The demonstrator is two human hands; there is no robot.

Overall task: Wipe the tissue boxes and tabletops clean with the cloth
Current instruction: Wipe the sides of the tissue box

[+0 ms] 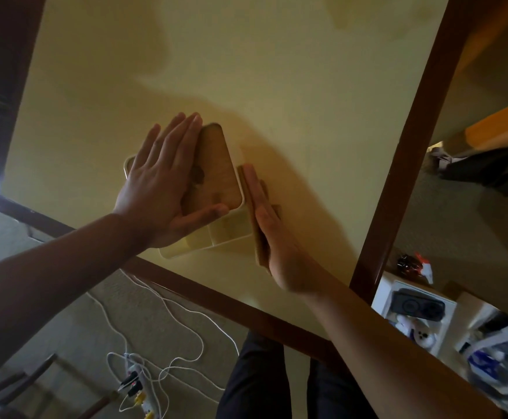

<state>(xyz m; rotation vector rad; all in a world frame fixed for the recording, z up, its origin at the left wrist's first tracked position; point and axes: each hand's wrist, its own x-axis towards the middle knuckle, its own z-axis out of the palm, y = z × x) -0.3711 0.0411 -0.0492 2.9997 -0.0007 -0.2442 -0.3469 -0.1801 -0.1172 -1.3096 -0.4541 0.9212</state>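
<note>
1. Tissue box (216, 176) sits on the yellow worktop (307, 101), near the front edge, wooden lid on top, pale plastic body below.
2. Left hand (162, 179) lies flat on the lid, fingers straight and together, thumb spread across the near corner. No curled grip, just pressing down to steady the box.
3. Right hand (268, 234) stands on edge against the box's right side wall, fingers straight and pressed together, palm facing the box.
4. Cloth (254, 219) is brown, sandwiched between the right palm and the side wall; its edges show above and behind the fingers. It is pushed flat, not pinched.
5. Step in hand, as judged: wiping the right side wall of the box.
6. To do it well: keep the left palm weighted so the box does not slide or tip, run the cloth along the whole wall from far corner to near corner, keep even pressure, reach down to the bottom edge where wall meets worktop.
7. Risk: cloth slipping out from under flat fingers; box skidding left if the side push beats the top press.
8. Floor: white cables and a power strip (135, 385) below the worktop edge.
</note>
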